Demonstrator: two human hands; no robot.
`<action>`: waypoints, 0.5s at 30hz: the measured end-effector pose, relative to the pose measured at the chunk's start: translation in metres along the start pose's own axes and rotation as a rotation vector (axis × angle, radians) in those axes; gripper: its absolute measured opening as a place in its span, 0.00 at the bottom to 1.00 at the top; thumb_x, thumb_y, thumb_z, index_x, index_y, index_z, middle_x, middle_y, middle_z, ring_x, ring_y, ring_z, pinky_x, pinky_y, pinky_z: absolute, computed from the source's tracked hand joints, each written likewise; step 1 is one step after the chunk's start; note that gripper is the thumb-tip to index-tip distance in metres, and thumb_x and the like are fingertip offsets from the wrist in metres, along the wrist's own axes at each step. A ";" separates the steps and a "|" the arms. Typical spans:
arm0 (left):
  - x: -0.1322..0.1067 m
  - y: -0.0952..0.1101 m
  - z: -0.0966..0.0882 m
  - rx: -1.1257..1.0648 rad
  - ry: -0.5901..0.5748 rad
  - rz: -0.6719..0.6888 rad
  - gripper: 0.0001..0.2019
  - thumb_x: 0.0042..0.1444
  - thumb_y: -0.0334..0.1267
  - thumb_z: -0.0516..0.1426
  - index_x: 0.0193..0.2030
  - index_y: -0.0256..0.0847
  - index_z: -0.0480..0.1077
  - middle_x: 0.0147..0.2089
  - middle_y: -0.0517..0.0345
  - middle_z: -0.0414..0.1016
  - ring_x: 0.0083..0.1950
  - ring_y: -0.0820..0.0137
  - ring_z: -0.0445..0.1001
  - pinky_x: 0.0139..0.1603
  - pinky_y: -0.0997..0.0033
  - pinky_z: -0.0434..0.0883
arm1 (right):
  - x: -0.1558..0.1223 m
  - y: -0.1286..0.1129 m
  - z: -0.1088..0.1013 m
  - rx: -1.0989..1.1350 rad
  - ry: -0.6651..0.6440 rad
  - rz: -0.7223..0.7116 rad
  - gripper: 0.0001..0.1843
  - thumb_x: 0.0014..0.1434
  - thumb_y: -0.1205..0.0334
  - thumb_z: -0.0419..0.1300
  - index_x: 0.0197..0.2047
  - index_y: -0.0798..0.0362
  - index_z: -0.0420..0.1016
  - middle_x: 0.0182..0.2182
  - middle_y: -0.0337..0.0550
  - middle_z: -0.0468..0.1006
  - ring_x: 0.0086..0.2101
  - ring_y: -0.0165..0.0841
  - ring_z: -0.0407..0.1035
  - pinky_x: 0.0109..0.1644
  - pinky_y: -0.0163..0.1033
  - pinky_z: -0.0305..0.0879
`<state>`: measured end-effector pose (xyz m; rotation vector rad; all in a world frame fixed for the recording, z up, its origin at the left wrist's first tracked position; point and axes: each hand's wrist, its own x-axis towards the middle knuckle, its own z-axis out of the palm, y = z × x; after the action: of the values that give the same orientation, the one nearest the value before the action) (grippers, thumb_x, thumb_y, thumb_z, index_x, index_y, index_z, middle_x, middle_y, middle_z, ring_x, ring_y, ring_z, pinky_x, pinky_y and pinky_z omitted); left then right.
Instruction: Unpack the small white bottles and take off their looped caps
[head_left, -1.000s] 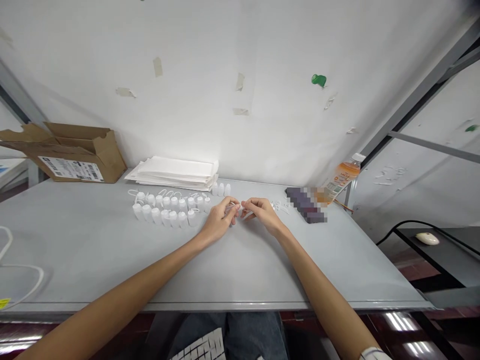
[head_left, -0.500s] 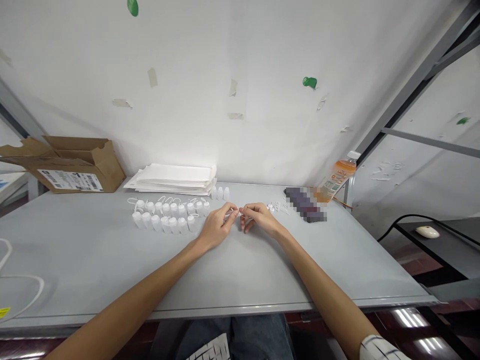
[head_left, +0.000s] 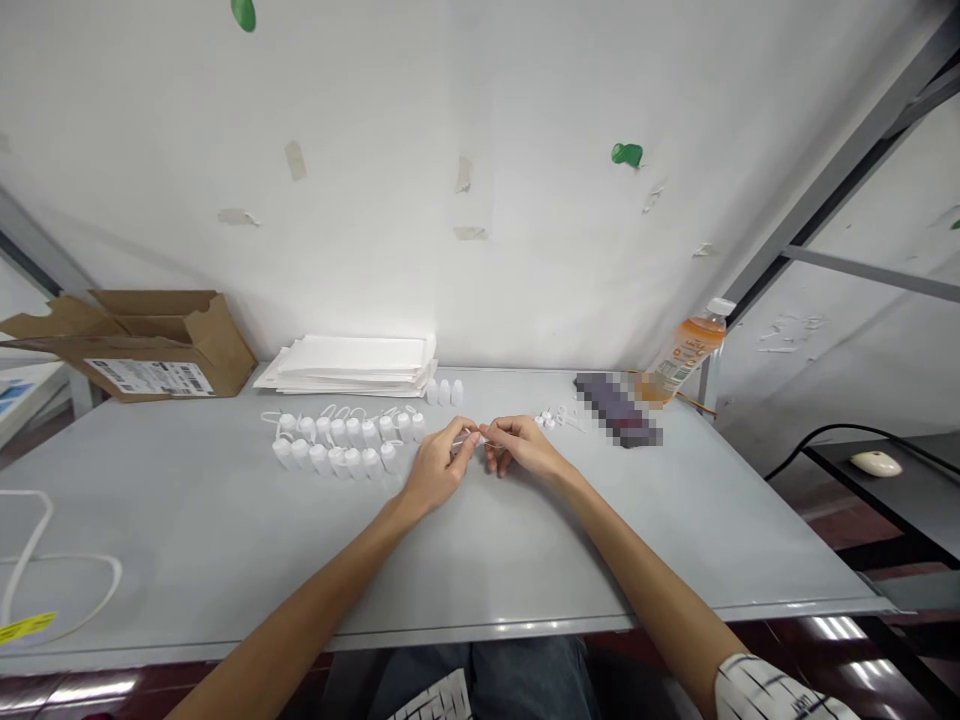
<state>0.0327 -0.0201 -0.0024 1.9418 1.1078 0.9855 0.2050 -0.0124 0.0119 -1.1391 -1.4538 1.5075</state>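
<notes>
Over the middle of the grey table (head_left: 525, 560), my left hand (head_left: 439, 465) and my right hand (head_left: 529, 447) meet at the fingertips. Both are closed in a pinch on a small white piece with a thin white cord (head_left: 480, 441); the fingers cover most of it. To the left of my left hand, small white bottles (head_left: 352, 432) stand in two rows, several with white cord loops. Behind it are three small white bottles without loops (head_left: 445, 392). Just beyond my right hand lie a few small white caps (head_left: 545, 419) and loose white cords (head_left: 571, 420).
A stack of white paper (head_left: 345, 365) and an open cardboard box (head_left: 165, 350) are at the back left. A blurred dark flat object (head_left: 619, 408) and an orange drink bottle (head_left: 690, 350) are at the right. A white cable (head_left: 112, 580) lies at the left.
The camera view has shifted slightly. My hands stay pinched together on the small white piece, with little finger movement showing.
</notes>
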 end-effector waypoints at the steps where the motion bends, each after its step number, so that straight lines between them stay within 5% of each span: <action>1: 0.000 0.000 0.000 -0.006 -0.003 -0.001 0.12 0.65 0.46 0.47 0.42 0.41 0.65 0.22 0.67 0.64 0.22 0.74 0.63 0.28 0.74 0.60 | 0.000 0.000 0.000 0.003 -0.003 -0.010 0.28 0.49 0.37 0.65 0.22 0.56 0.67 0.20 0.39 0.70 0.19 0.28 0.69 0.18 0.32 0.63; 15: 0.004 -0.003 0.000 -0.124 -0.033 0.018 0.12 0.64 0.47 0.50 0.43 0.41 0.66 0.22 0.68 0.65 0.20 0.77 0.65 0.26 0.77 0.61 | -0.002 -0.003 -0.004 -0.003 0.006 -0.040 0.26 0.46 0.40 0.68 0.22 0.56 0.68 0.21 0.41 0.71 0.22 0.30 0.70 0.21 0.34 0.65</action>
<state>0.0334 -0.0155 -0.0039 1.8647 0.9891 1.0048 0.2091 -0.0127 0.0150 -1.1092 -1.4670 1.4732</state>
